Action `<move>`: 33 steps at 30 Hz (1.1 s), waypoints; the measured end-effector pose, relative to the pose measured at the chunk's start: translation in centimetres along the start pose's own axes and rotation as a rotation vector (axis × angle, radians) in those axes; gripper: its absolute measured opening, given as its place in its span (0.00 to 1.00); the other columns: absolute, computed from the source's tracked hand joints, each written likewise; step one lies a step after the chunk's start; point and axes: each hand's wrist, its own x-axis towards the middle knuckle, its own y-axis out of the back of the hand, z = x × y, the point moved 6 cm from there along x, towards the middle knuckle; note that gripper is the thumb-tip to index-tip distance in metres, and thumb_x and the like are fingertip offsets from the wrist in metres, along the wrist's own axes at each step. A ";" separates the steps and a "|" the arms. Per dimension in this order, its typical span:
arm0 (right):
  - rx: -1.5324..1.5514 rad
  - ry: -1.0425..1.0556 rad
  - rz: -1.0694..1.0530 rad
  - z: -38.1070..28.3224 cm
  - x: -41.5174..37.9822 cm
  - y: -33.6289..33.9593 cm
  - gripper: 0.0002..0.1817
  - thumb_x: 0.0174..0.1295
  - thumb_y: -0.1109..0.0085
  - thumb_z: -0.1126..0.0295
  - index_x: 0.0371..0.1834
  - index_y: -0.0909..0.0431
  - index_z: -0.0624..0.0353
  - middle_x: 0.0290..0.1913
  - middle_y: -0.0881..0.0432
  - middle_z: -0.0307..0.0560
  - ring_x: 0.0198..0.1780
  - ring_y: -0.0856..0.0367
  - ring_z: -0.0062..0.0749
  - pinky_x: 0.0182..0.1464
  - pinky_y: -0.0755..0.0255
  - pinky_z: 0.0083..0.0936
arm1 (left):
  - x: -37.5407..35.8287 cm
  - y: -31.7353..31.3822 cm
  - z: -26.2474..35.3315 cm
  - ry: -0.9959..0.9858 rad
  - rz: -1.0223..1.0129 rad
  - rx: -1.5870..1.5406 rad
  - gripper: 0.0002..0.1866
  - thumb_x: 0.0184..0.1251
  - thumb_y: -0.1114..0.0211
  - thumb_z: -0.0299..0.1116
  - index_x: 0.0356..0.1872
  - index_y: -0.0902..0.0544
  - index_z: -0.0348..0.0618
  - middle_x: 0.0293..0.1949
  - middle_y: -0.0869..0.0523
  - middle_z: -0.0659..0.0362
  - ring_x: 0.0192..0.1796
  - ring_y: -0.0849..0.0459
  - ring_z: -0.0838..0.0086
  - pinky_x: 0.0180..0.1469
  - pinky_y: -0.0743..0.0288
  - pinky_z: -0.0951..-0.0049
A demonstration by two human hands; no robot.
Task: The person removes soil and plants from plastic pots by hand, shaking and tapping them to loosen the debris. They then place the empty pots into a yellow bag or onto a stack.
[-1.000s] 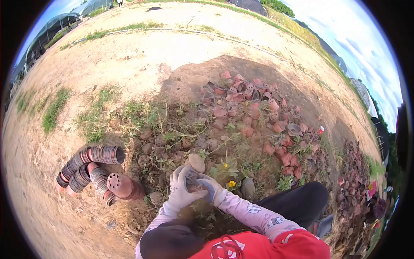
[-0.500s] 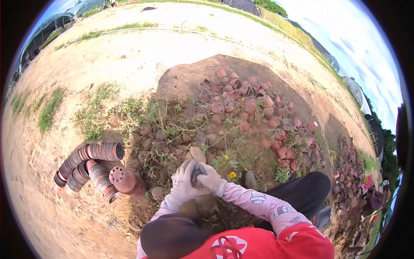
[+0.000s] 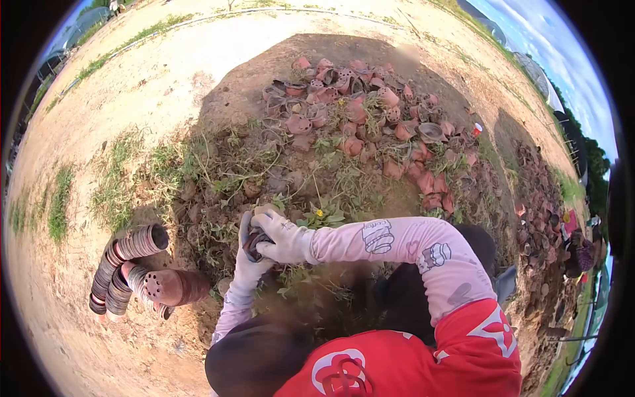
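Both gloved hands meet in front of my knees, closed around a dark plant pot (image 3: 254, 246), mostly covered by the fingers. My left hand (image 3: 247, 266) supports it from the left and below. My right hand (image 3: 283, 239) reaches over from the right, fingers curled onto its upper side and rim. Just beyond the hands lie weeds with a yellow flower and dirt-covered pots. To the left, stacks of nested pots (image 3: 135, 245) lie on their sides, beside a reddish pot with a holed base (image 3: 163, 287).
A heap of reddish clay pots (image 3: 357, 109), some broken, spreads ahead in my shadow. Another long heap (image 3: 539, 225) runs along the right. Grass clumps (image 3: 61, 202) grow on the sandy ground at left. A red-and-white cup (image 3: 477, 129) sits beside the heap.
My view has shifted, so the heap and stacks sit differently in it. The right forearm now stretches more level across, with the elbow raised. Both hands still hold the pot.
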 end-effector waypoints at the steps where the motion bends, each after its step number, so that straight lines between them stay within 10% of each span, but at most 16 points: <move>1: -0.020 0.098 -0.004 0.5 0.0 1.0 0.25 0.50 0.38 0.65 0.50 0.32 0.64 0.52 0.31 0.63 0.56 0.31 0.55 0.58 0.35 0.38 | 0.5 -0.4 0.4 -0.004 -0.024 0.068 0.53 0.43 0.32 0.16 0.72 0.54 0.45 0.59 0.29 0.52 0.59 0.26 0.68 0.60 0.32 0.67; 7: -0.261 -0.175 -0.325 8.9 -2.2 11.4 0.26 0.53 0.40 0.56 0.51 0.28 0.60 0.53 0.30 0.61 0.55 0.29 0.53 0.57 0.34 0.37 | 3.8 2.8 1.9 0.178 -0.076 0.465 0.26 0.45 0.33 0.14 0.51 0.26 0.34 0.47 0.23 0.55 0.45 0.20 0.74 0.50 0.26 0.76; 13: -0.397 -0.705 0.259 28.1 -8.3 24.0 0.21 0.55 0.42 0.61 0.49 0.27 0.59 0.53 0.28 0.56 0.56 0.28 0.52 0.57 0.33 0.38 | 7.2 -0.9 3.9 0.348 -0.235 0.835 0.21 0.42 0.28 0.21 0.42 0.22 0.34 0.38 0.22 0.56 0.40 0.20 0.74 0.44 0.27 0.76; 17: -0.775 -0.928 0.295 36.3 -13.5 30.0 0.21 0.52 0.43 0.66 0.52 0.27 0.52 0.57 0.29 0.54 0.60 0.32 0.47 0.60 0.36 0.38 | 8.4 -2.0 1.7 0.418 -0.330 0.909 0.22 0.40 0.26 0.24 0.41 0.21 0.35 0.36 0.20 0.55 0.37 0.20 0.72 0.42 0.27 0.75; 23: -0.990 -0.848 0.475 40.0 -14.6 30.7 0.23 0.52 0.43 0.61 0.54 0.29 0.52 0.62 0.34 0.51 0.62 0.35 0.47 0.60 0.38 0.42 | 9.1 -1.0 -3.1 0.627 -0.163 0.626 0.23 0.43 0.29 0.23 0.45 0.23 0.34 0.37 0.19 0.58 0.40 0.19 0.76 0.45 0.26 0.76; 28: -1.061 -0.787 0.483 41.7 -12.0 32.1 0.12 0.58 0.46 0.63 0.42 0.24 0.55 0.43 0.20 0.50 0.47 0.23 0.48 0.47 0.28 0.41 | 9.9 -2.9 -4.2 0.584 -0.182 0.533 0.23 0.46 0.32 0.19 0.48 0.26 0.34 0.37 0.18 0.58 0.36 0.19 0.78 0.40 0.25 0.78; 33: -0.121 -0.780 0.825 40.7 -12.0 32.5 0.11 0.64 0.48 0.64 0.40 0.23 0.59 0.36 0.18 0.48 0.37 0.20 0.39 0.41 0.28 0.30 | 9.0 -4.8 -3.2 0.655 -0.156 0.397 0.20 0.49 0.35 0.17 0.47 0.26 0.34 0.33 0.18 0.56 0.22 0.23 0.82 0.25 0.29 0.81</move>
